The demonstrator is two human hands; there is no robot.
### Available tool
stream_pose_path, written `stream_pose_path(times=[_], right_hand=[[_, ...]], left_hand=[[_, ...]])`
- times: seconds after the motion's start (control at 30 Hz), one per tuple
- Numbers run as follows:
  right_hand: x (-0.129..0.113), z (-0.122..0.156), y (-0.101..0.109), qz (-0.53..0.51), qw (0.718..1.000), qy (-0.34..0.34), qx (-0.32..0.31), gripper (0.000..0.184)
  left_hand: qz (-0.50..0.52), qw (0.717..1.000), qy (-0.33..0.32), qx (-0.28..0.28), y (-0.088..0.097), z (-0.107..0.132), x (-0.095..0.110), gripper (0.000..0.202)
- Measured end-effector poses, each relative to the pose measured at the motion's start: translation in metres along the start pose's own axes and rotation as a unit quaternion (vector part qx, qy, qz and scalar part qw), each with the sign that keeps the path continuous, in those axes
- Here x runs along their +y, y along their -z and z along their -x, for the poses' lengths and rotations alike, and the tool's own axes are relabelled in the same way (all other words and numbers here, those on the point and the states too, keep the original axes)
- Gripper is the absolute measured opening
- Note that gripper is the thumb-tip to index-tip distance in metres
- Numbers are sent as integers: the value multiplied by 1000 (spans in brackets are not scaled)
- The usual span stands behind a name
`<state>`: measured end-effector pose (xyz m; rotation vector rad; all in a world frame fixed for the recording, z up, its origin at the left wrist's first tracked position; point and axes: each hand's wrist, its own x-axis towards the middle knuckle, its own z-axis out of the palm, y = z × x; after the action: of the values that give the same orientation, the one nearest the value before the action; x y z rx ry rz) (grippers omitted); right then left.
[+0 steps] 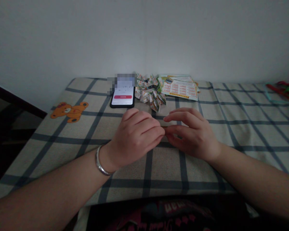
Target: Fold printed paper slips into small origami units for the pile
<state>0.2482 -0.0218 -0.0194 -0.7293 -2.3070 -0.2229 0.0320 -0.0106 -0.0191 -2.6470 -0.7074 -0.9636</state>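
Our curled left hand (137,134) meets our right hand (192,131) at the fingertips; we cannot tell whether either grip clamps anything. Just beyond, folded multicoloured printed-paper pieces (155,100) lie between a black-edged rectangular phone (122,96) and flat printed sheets (180,89).

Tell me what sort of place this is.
Most likely a room in a home, though little of it shows: a beige cloth with dark blue-grey checked lines is spread before a plain pale wall, and a flat orange teddy-bear figure shows on the cloth.
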Motion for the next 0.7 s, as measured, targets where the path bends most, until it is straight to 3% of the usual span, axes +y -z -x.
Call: stream_pose_path(times=[0.27, 0.7], right_hand=[[1, -2, -4, -50, 999, 0, -8, 8], [5, 0, -6, -26, 1000, -13, -8, 8]], left_hand=[[6, 1000, 9, -8, 0, -2, 1, 8], [-1, 1000, 18, -9, -2, -1, -1, 8]])
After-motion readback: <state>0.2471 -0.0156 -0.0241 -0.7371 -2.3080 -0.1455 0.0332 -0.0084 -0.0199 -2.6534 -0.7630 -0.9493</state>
